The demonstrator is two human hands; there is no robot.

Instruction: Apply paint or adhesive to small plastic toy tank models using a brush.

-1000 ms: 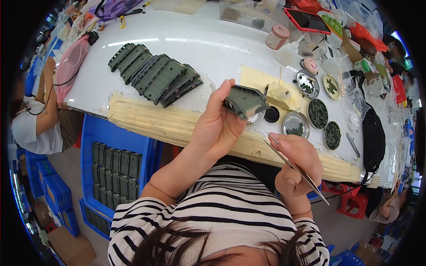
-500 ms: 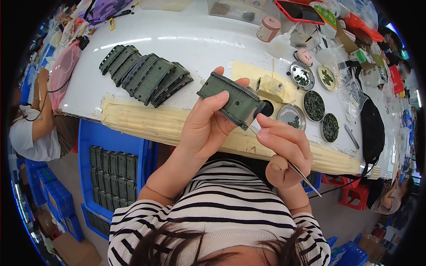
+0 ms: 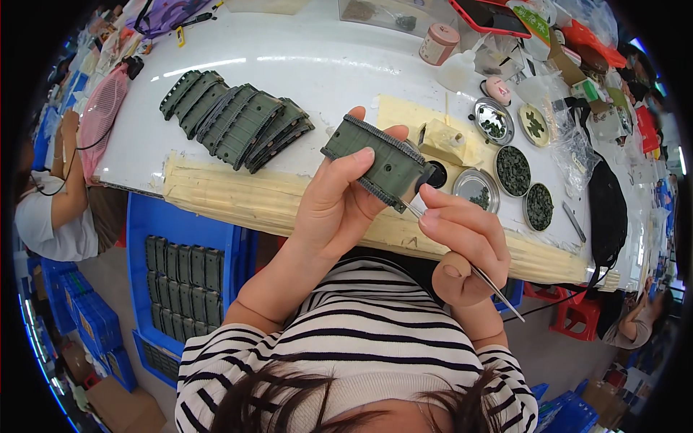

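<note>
A dark green plastic model part, with toothed grey edges like a tank hull, is gripped in my left hand, thumb across its top face. My right hand closes round metal tweezers; their tip meets the part's lower right end. What the tips may pinch is too small to tell. Several similar green parts lie overlapped in a row on the table to the left. Right of my hands are round tins of small dark green pieces and a shallow metal dish.
A padded tan strip lines the table's front edge. Below at left, a blue crate holds rows of green parts. A yellow block, a utility knife and a black bag sit at right. Another person works at far left.
My hands hold nearly the same pose, with the tweezers still at the part's end. The table scene has shifted very slightly in the picture.
</note>
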